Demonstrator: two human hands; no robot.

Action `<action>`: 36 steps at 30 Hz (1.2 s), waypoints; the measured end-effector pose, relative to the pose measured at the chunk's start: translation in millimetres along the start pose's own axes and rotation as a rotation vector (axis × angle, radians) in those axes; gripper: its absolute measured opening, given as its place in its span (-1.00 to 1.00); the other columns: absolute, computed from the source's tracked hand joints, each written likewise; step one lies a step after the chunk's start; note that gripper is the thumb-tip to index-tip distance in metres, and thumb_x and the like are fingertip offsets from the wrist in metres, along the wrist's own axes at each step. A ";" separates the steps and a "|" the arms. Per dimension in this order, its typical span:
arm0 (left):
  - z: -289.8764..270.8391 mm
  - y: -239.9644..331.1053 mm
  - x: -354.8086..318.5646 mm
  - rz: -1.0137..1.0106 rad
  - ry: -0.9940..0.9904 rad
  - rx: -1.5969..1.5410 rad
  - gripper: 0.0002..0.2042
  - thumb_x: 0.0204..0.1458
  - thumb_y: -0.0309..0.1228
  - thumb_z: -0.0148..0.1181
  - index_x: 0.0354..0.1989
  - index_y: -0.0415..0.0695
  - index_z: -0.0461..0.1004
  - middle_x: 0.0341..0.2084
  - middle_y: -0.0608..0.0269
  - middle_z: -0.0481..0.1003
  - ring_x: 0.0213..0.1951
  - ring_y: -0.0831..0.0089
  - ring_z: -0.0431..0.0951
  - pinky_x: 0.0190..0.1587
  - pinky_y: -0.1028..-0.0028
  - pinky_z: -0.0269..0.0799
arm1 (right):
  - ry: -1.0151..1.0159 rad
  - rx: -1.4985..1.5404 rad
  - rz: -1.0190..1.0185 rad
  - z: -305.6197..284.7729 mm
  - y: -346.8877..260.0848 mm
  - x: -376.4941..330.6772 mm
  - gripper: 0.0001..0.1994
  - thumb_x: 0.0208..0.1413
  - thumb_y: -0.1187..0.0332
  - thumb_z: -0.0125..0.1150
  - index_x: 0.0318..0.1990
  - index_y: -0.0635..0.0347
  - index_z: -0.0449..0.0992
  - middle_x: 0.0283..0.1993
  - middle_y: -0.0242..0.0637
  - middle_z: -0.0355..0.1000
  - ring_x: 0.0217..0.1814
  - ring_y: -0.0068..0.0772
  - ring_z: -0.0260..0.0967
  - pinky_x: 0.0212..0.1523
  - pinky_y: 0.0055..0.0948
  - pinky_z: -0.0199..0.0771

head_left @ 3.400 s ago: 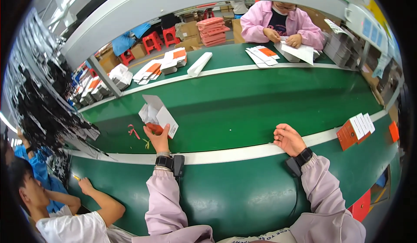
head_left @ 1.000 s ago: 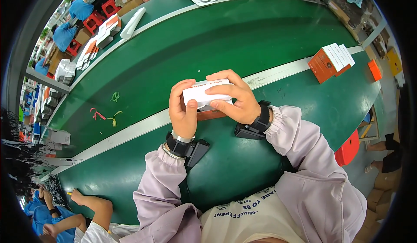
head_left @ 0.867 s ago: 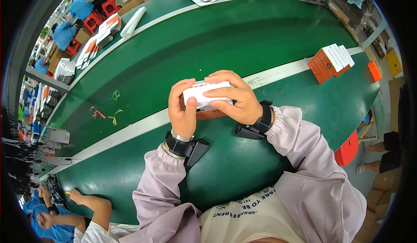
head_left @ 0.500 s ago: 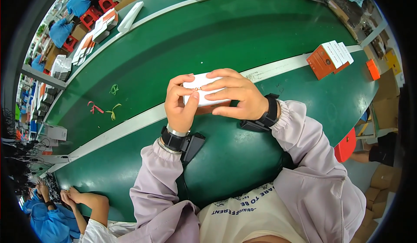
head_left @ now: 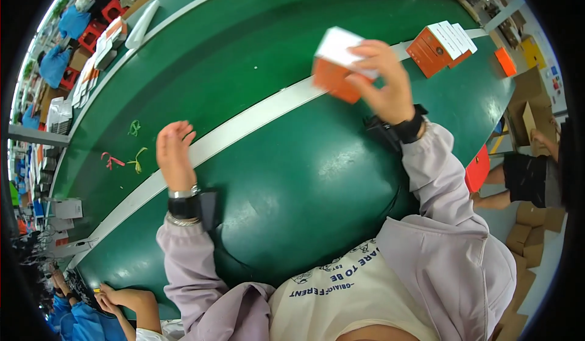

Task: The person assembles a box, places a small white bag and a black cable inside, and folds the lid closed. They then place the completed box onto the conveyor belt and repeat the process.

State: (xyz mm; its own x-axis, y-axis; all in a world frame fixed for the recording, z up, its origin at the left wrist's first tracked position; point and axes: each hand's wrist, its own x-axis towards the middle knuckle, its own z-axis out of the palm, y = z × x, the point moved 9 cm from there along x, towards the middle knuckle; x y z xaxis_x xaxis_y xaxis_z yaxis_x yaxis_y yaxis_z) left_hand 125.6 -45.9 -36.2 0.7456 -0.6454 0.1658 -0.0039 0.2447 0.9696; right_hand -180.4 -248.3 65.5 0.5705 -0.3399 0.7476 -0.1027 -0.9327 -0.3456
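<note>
Box (head_left: pixel 334 68) blurred, partly hidden behind right fingers (head_left: pixel 373 51).

lilac jacket (head_left: pixel 439 249) | gathered cuffs (head_left: pixel 434 141) | cream shirt (head_left: pixel 317 309), blue lettering (head_left: pixel 336 277) | black wrist straps (head_left: pixel 184 207) | silver bracelets (head_left: pixel 183 193)

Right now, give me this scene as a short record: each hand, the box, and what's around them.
Left hand: holding nothing, fingers loosely curled, by the white strip
Right hand: gripping the held box
Held box: white top, orange side, blurred
Toward the right: standing orange-and-white boxes, then a small orange item
Beyond the left hand, to the left: pink tie, yellow tie, green tie
Work surface: green tabletop
</note>
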 end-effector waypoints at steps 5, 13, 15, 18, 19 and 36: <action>-25.0 -4.5 1.3 -0.105 -0.013 -0.028 -0.74 0.09 -0.28 -0.13 -0.22 -0.24 0.30 -0.28 0.15 0.36 -0.22 0.39 0.38 -0.14 0.40 0.32 | 0.223 -0.325 0.190 -68.7 42.0 -26.9 -0.77 -0.18 0.51 0.20 -0.29 0.20 0.39 -0.08 -0.25 0.34 0.02 -0.23 0.22 0.04 -0.33 0.16; -20.3 -2.8 -1.3 -0.104 -0.034 0.060 -0.82 0.07 -0.37 -0.07 -0.30 -0.25 0.33 -0.36 0.18 0.38 -0.29 0.45 0.40 -0.20 0.47 0.36 | -0.424 0.909 0.423 35.9 -23.0 -30.0 -0.77 -0.04 0.49 0.07 -0.18 0.27 0.33 0.00 -0.05 0.26 0.01 -0.20 0.25 -0.03 -0.31 0.25; -19.4 -4.9 -2.2 -0.109 -0.040 0.047 -0.83 0.07 -0.38 -0.07 -0.30 -0.25 0.33 -0.36 0.19 0.38 -0.30 0.46 0.40 -0.21 0.47 0.36 | -0.993 1.614 0.656 88.3 -73.5 -67.9 -0.70 0.01 0.42 0.06 -0.08 0.27 0.28 -0.01 -0.09 0.26 -0.01 -0.20 0.27 -0.07 -0.29 0.30; -21.0 -4.1 -0.5 -0.107 -0.029 0.048 -0.84 0.06 -0.39 -0.06 -0.31 -0.25 0.33 -0.37 0.19 0.38 -0.30 0.46 0.40 -0.21 0.47 0.36 | -1.548 1.586 0.595 114.3 -121.1 -97.4 -0.61 0.03 0.36 0.07 0.02 0.25 0.20 0.04 -0.14 0.22 -0.02 -0.25 0.28 -0.08 -0.33 0.33; -20.0 -4.8 0.1 -0.108 -0.026 0.040 -0.84 0.06 -0.39 -0.06 -0.31 -0.25 0.33 -0.37 0.20 0.38 -0.31 0.46 0.40 -0.21 0.47 0.36 | -1.520 1.634 0.678 125.7 -117.5 -97.8 -0.59 0.03 0.34 0.07 0.03 0.25 0.19 0.05 -0.17 0.21 0.00 -0.29 0.27 -0.06 -0.35 0.31; -19.1 -5.7 -2.6 -0.090 -0.065 0.178 -0.87 0.05 -0.39 -0.05 -0.36 -0.20 0.34 -0.45 0.24 0.40 -0.39 0.48 0.39 -0.26 0.48 0.33 | -0.347 0.829 0.845 136.0 44.0 -10.6 -0.84 0.02 0.34 0.06 -0.38 0.27 0.42 -0.43 -0.34 0.36 -0.49 -0.60 0.28 -0.46 -0.62 0.29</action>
State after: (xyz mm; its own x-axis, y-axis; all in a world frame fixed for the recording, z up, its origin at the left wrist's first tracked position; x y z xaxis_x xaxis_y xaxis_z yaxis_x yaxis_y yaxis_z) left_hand 136.4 -31.8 -45.5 0.7040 -0.7054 0.0824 -0.0608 0.0557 0.9966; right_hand -80.1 -269.3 -34.8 0.7749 -0.6312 -0.0318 -0.0688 -0.0343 -0.9970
